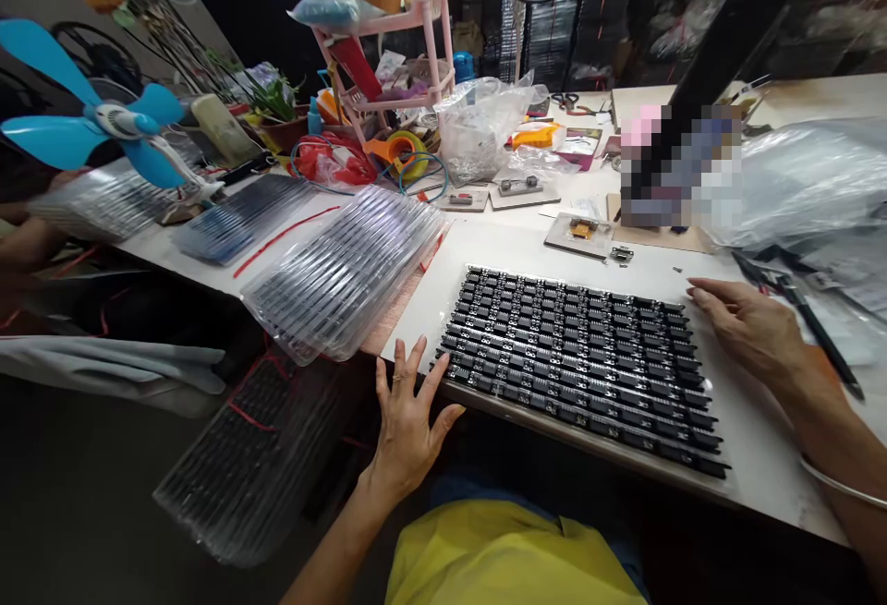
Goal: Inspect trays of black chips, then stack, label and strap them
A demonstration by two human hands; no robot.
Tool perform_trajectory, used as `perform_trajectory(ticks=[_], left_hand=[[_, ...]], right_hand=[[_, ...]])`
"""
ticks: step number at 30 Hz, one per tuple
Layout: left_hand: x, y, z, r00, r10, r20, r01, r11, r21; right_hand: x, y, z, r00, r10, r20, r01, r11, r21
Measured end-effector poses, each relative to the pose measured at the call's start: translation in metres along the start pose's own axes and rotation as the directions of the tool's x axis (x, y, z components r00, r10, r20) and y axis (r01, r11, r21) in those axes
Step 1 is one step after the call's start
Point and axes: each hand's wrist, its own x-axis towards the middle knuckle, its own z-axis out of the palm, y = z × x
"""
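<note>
A clear plastic tray filled with rows of small black electronic parts [575, 356] lies flat on the white worktop before me. At its near left corner is my left hand [408, 420], fingers spread, fingertips at the tray's edge by the table's front edge. My right hand [755, 332] rests on the worktop just past the tray's far right corner. Its fingers are stretched loosely toward the tray, and nothing shows in them. Beyond the tray sit a small metal-coloured part [622, 254] and a flat fixture block with an orange-brown piece [582, 232].
Stacked clear trays [346, 272] overhang the table at left; another bundle [242, 457] stands below. A blue fan [117, 120] is at far left. Behind are a pink rack [388, 23] and plastic bags [818, 180]. A black post [721, 60] rises at right, near tweezers [818, 328].
</note>
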Motion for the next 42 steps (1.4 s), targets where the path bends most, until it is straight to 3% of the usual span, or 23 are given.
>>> perform_trajectory(ticks=[9,14,17,21,24,28,35,38,42], left_hand=[[0.007,0.005,0.0,0.999,0.038,0.021,-0.038,0.999,0.008],[0.031,0.016,-0.005,0.983,0.149,0.107,-0.156,0.986,0.058],[0.047,0.022,-0.003,0.973,0.186,0.133,-0.199,0.976,0.086],[0.06,0.023,0.006,0.97,0.215,0.116,-0.227,0.968,0.106],[0.064,0.021,0.014,0.967,0.245,0.072,-0.252,0.963,0.097],[0.065,0.022,0.017,0.963,0.267,0.033,-0.269,0.96,0.078],[0.046,0.001,0.008,0.975,0.219,0.026,-0.22,0.968,0.123],[0.034,-0.014,0.011,0.98,0.192,0.051,-0.197,0.973,0.117],[0.027,-0.021,0.02,0.978,0.191,0.08,-0.198,0.977,0.08]], right_hand=[[-0.003,-0.006,-0.005,0.999,0.01,0.037,-0.009,1.0,-0.013],[-0.003,-0.012,-0.007,0.999,-0.023,0.026,0.022,0.999,0.031],[0.0,-0.016,-0.022,0.999,-0.018,-0.032,0.019,0.999,0.034],[-0.008,-0.004,-0.051,0.988,0.055,-0.147,-0.069,0.993,-0.092],[-0.027,0.014,-0.065,0.986,0.111,-0.122,-0.131,0.977,-0.168],[-0.053,0.026,-0.07,0.977,0.209,-0.049,-0.214,0.945,-0.248],[-0.076,0.011,-0.066,0.955,0.298,0.005,-0.254,0.822,-0.51],[-0.085,0.017,-0.062,0.956,0.289,-0.042,-0.276,0.85,-0.448],[-0.094,0.022,-0.064,0.92,0.39,-0.024,-0.387,0.9,-0.199]])
